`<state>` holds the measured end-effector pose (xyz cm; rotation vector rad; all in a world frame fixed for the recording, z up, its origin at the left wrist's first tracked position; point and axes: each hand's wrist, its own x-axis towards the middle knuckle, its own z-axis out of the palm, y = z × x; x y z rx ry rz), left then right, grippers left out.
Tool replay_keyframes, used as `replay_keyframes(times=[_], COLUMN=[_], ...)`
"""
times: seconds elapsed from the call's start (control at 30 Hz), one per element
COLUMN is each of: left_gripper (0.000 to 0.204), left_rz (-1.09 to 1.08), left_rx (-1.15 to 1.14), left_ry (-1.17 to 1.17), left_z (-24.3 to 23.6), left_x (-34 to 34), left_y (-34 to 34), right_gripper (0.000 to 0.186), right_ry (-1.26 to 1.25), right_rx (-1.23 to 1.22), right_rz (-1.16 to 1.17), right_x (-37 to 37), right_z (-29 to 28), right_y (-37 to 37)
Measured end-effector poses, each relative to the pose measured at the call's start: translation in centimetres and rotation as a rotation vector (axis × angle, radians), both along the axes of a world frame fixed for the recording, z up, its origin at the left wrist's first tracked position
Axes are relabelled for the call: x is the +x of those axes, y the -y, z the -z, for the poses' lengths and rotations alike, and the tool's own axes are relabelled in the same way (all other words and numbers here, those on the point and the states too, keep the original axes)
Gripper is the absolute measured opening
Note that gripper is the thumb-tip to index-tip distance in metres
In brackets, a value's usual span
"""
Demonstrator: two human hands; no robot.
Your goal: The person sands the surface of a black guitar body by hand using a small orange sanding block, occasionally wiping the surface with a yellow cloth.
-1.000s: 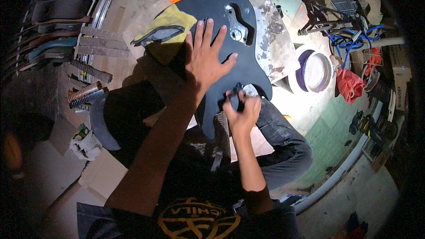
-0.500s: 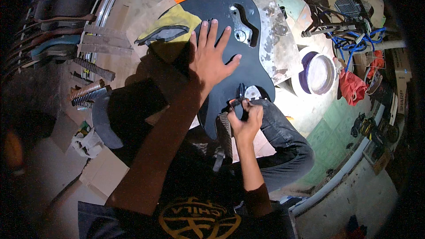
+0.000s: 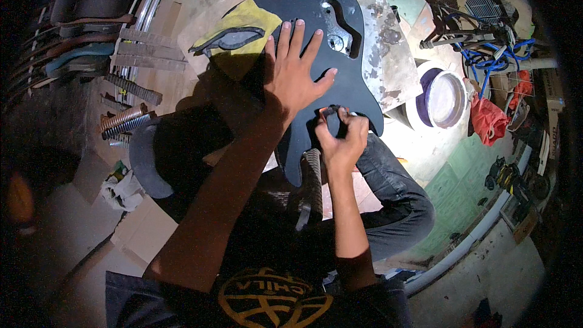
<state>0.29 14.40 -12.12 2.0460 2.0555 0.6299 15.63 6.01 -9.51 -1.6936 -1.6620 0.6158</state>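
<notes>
Black printed shirt (image 3: 276, 299), dark jeans (image 3: 398, 197)

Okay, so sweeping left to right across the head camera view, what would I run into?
Ribbed metal coils, yellow piece, left hand, right hand, purple-and-white round container, crumpled red material.

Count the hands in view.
2: the left hand spread on the black panel, and the right hand lower on it, pinching a small dark object. The picture's dark edges may hide others.

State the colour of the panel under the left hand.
The panel is near-black; see head view.
</notes>
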Motion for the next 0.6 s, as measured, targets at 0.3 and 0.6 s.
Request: replay_keyframes(times=[0.3,0.6], left_gripper=[0.081,0.079], left_rz=[0.006,0.004], left_rx=[-0.005,-0.003], left_ry=[-0.006,-0.013], left_z=[0.0,-0.2], left_x=[0.1,0.3], left_y=[-0.1,-0.2], right_gripper=[0.036,0.033], right_ry=[0.002,-0.040], right_rx=[0.001,-0.001], right_rz=[0.019,0.065], right_x=[0.4,0.3], right_z=[0.3,-0.2], right_y=[0.1,-0.4])
